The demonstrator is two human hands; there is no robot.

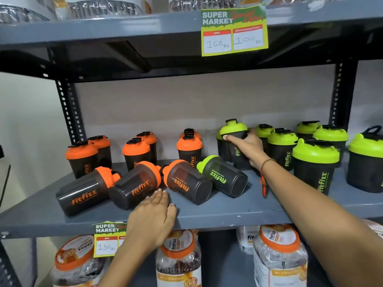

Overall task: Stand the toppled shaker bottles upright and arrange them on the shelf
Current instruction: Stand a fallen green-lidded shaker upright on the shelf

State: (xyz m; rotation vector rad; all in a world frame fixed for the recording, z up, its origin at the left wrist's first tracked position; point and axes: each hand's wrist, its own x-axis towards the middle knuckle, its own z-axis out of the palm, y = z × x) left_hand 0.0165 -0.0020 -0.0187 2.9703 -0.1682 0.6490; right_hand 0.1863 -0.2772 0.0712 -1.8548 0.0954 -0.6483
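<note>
The right hand is closing its grip around the dark body of an upright green-lidded shaker, just under the lid, at the back of the shelf. The left hand is lying flat and open on the shelf's front edge, holding nothing, fingertips just touching a toppled orange-lidded shaker. Left of that grip another orange one is lying; right of it a third and a toppled green shaker. These are looking empty, light, stiff and smooth, so they may roll; wrapping the body near the lid seems safest.
</note>
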